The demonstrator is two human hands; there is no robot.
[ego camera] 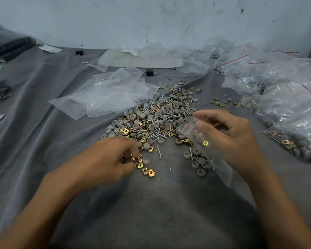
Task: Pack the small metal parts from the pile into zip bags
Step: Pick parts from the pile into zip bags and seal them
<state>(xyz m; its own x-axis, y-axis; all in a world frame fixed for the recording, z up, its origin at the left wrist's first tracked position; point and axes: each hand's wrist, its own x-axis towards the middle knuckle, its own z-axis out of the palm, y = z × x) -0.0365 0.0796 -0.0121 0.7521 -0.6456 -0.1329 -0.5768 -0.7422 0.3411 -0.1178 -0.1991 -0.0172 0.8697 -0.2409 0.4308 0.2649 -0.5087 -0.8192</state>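
Grey cloth (43,123) covers the tabletop, creased throughout.

Empty bags (101,94): clear with red zip lines, lying flat and overlapping at 10 o'clock from the pile.

Left hand (113,157): low at 7 o'clock from the pile, palm down. Fingers are curled, tips down among loose brass clips (144,168). It is blurred, so I cannot tell whether thumb and fingers are clamped on a clip or only touching.

Pile (156,119): mid-tabletop, with grey caps, screws and brass clips mixed, thinning out toward 12 o'clock. A small black block (149,72) sits beyond it at 12 o'clock.

Zip bag (199,135): at the pile's 4 o'clock edge, mouth up, lower end trailing onto the cloth. A brass clip shows through its wall.

Right hand (230,135): pinches the bag's mouth between thumb and forefinger, other fingers loosely curled.

Filled bags (291,108): heaped at 3 o'clock, apart from the pile.
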